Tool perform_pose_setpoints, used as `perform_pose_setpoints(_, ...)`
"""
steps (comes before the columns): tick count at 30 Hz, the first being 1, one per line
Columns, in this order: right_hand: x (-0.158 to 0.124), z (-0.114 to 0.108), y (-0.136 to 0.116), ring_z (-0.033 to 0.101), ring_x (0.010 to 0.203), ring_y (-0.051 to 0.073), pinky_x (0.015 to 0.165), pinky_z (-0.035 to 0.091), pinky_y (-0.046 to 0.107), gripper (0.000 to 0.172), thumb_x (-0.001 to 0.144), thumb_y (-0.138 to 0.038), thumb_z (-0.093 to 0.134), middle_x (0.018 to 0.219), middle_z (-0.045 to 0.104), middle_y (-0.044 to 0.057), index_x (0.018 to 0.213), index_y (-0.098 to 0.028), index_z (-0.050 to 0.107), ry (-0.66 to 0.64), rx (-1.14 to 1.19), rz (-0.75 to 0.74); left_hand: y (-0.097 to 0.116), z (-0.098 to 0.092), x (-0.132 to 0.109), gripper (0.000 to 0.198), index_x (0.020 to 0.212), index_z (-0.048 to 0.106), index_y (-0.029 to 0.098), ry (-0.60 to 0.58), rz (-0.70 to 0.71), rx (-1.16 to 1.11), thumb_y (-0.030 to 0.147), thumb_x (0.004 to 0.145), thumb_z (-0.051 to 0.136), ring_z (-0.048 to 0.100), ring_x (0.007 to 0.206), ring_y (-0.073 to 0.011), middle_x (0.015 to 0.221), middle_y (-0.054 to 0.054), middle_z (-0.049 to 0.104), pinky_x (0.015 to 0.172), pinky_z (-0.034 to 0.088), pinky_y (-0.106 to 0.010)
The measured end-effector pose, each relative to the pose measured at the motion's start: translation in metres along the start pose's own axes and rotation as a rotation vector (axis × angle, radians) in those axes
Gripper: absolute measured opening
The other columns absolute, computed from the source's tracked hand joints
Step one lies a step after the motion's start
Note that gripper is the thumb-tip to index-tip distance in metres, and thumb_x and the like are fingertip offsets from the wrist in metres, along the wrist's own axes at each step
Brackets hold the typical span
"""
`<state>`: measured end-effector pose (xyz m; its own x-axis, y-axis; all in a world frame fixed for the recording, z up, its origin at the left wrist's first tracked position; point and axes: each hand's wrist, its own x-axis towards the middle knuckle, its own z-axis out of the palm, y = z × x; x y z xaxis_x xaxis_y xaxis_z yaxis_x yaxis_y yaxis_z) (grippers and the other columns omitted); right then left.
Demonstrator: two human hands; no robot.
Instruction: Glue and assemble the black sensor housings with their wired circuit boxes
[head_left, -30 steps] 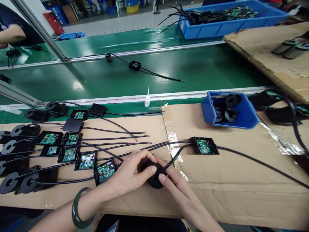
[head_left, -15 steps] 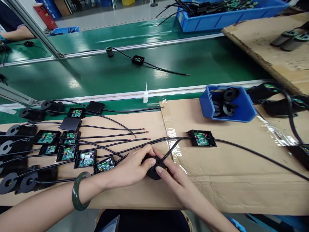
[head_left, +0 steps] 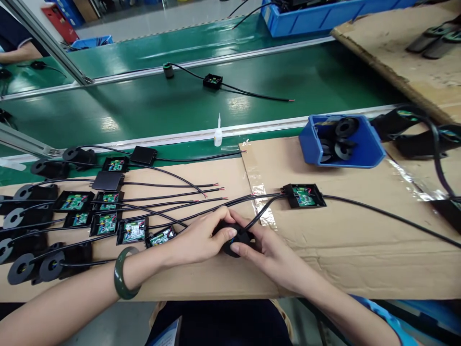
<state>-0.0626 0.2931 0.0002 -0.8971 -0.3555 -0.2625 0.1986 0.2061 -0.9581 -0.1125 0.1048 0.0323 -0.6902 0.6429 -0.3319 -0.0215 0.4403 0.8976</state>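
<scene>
Both hands meet at a black round housing (head_left: 233, 247) low over the cardboard. My left hand (head_left: 207, 235) grips its left side, thumb pressed on the top face. From the right, my right hand (head_left: 268, 247) pinches it between thumb and fingers. A black cable (head_left: 265, 210) runs up out of the housing toward an open black box (head_left: 306, 196) with a green circuit board inside. Fingers cover much of the housing, so its underside is hidden. Left of my hands lie several similar open boxes with boards (head_left: 133, 231) and black round housings (head_left: 54, 264) joined by cables.
A blue bin (head_left: 342, 144) holds black ring-shaped parts. A small white bottle (head_left: 218, 137) stands by the rail. Beyond, a green belt (head_left: 137, 108) carries a wired box (head_left: 212, 81). Cardboard (head_left: 324, 264) covers the bench. A person's arm (head_left: 19, 52) shows at far left.
The view has tilted slightly, so most things sit higher in the picture. Both hands keep hold of the housing, with the fingers shifted a little. The wired box on the belt has moved slightly right.
</scene>
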Motion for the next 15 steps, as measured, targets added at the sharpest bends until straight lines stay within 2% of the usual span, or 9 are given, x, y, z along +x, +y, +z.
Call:
perform_pose_setpoints(9, -0.0042, 0.0048, -0.0013, 0.049, 0.130, 0.027, 0.113, 0.037, 0.046, 0.065, 0.088, -0.040, 0.058, 0.142, 0.049, 0.012, 0.144, -0.010, 0.046, 0.037, -0.009, -0.025, -0.0066, 0.0022, 0.0007, 0.010, 0.094, 0.052, 0.017, 0.013, 0.045, -0.130, 0.026, 0.089, 0.052, 0.056, 0.094, -0.0166, 0.107, -0.003, 0.062, 0.085, 0.046, -0.029)
perform_pose_setpoints(15, -0.0025, 0.0025, -0.0037, 0.049, 0.131, 0.026, 0.113, 0.037, 0.047, 0.058, 0.089, -0.037, 0.059, 0.141, 0.050, 0.009, 0.143, -0.017, 0.049, 0.029, 0.027, -0.026, -0.0033, 0.0029, 0.0010, 0.009, 0.091, 0.054, 0.017, 0.034, 0.039, -0.177, 0.025, 0.089, 0.053, 0.058, 0.094, -0.0160, 0.104, -0.003, 0.063, 0.083, 0.046, -0.028)
